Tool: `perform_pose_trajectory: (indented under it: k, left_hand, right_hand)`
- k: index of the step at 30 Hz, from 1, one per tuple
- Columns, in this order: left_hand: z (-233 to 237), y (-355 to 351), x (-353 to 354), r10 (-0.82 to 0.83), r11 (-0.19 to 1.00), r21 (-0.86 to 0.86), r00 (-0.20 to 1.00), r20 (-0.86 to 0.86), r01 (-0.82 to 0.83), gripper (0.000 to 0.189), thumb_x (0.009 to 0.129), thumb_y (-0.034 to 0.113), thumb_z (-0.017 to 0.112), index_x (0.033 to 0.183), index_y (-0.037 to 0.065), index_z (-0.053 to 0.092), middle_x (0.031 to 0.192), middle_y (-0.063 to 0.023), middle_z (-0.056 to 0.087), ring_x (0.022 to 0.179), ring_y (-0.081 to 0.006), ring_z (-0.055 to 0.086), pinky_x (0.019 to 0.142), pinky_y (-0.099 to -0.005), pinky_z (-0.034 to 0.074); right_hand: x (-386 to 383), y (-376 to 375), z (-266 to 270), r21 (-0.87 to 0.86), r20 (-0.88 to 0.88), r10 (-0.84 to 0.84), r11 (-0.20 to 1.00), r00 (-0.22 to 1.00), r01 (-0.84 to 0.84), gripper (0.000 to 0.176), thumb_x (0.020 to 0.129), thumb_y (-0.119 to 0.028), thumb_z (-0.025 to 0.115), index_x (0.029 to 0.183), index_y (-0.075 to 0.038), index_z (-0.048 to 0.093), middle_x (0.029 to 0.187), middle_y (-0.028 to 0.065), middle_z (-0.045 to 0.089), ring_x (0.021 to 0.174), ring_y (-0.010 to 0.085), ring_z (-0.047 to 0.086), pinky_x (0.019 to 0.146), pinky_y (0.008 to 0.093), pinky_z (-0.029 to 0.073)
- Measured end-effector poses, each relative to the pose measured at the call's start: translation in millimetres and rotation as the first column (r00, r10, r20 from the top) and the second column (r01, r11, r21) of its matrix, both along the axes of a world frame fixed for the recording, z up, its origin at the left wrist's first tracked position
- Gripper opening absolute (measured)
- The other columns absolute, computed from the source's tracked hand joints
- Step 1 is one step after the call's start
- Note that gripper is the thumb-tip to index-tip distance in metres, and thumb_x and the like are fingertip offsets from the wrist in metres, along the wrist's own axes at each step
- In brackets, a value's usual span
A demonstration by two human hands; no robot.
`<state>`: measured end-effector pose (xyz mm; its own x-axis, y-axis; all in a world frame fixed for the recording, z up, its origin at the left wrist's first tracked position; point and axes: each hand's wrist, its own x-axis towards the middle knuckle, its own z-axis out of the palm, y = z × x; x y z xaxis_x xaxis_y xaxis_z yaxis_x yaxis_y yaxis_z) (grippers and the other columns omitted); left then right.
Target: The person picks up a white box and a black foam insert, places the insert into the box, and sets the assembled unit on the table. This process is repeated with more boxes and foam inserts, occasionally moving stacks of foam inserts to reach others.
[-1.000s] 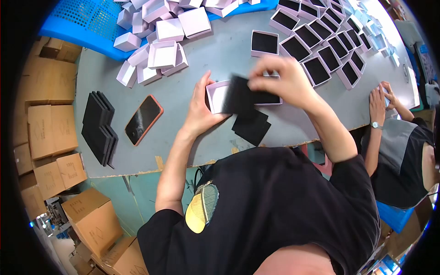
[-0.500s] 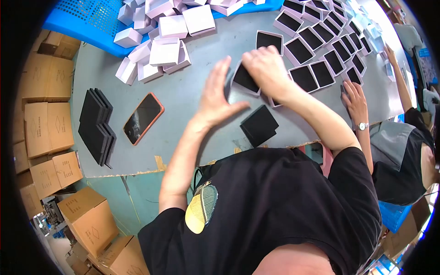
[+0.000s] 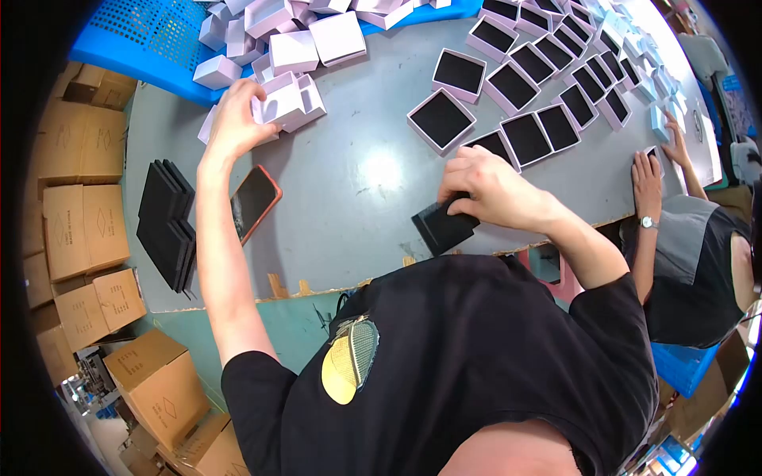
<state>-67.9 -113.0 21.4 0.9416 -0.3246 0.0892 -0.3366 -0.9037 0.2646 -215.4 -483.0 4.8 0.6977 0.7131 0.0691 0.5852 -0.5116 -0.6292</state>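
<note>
My left hand (image 3: pixel 236 123) is over the near side of the pile of pale lilac boxes (image 3: pixel 283 99), thumb and fingers apart in a curve around a box wall. My right hand (image 3: pixel 492 190) pinches the far edge of a black foam pad (image 3: pixel 444 228) in the small stack near the table's front edge. Just beyond that hand stands an open lilac box (image 3: pixel 441 119) with a black pad inside. Another lined box (image 3: pixel 490 144) is partly hidden behind my right knuckles.
A phone in an orange case (image 3: pixel 258 198) lies beside folded black pads (image 3: pixel 167 226) on the left. A blue crate (image 3: pixel 135 47) stands behind. Rows of lined boxes (image 3: pixel 532 136) fill the right, where another person's hand (image 3: pixel 647 174) rests. Cartons (image 3: pixel 83 226) are stacked left of the table (image 3: pixel 341 198).
My left hand has swung left from the lined box to the box pile. My right hand has come back from that box to the black pads, and the box now sits uncovered.
</note>
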Motion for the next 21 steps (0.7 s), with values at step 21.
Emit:
perform_pose_trajectory:
  k: [21]
  left_hand:
    - [-82.5,-130.3,-131.5,-0.148,0.676,-0.737,0.979,-0.137,0.0,0.122,0.052,0.005,0.092,0.152,0.014,0.023,0.13,-0.0141,0.049,0.121,-0.0292,0.052,0.105,-0.0398,0.044]
  right_hand:
    - [55.2,76.8,-28.5,-0.298,0.628,0.065,0.941,0.776,0.163,0.005,0.072,-0.013,0.062,0.072,-0.009,0.064,0.074,0.0066,0.06,0.075,0.0212,0.063,0.073,0.0359,0.046]
